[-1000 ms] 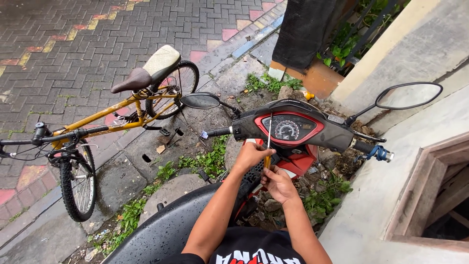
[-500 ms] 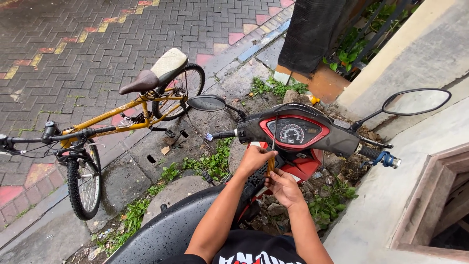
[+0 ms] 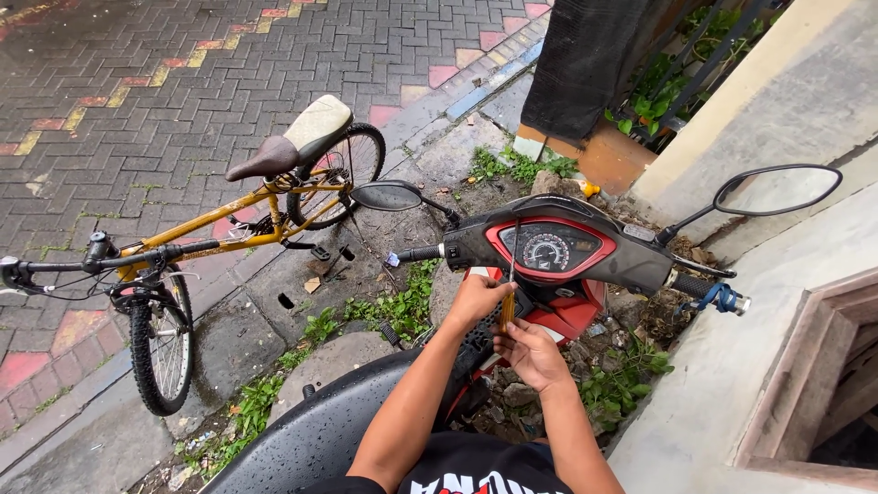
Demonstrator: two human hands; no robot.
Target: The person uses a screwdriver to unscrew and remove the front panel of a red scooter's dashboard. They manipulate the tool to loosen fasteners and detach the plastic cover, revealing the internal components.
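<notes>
Holding a screwdriver at frame centre, left hand closed on its handle, right hand pinching the lower end, just under the scooter dash. Risk: tip slips, the scooter looks wet. Bicycle close at left, wall tight at right.

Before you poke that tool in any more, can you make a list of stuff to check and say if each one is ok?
1. Left hand has the screwdriver by its yellow handle: ok.
2. Right hand is steadying the handle's lower end: ok.
3. Tip is sitting in a screw under the dash: cannot tell, it is too small to see.
4. Scooter standing upright with its bars level: ok.
5. Seat dry: not ok, water drops all over it.
6. Bicycle apart from the scooter: ok, it stands to the left with a gap.
</notes>
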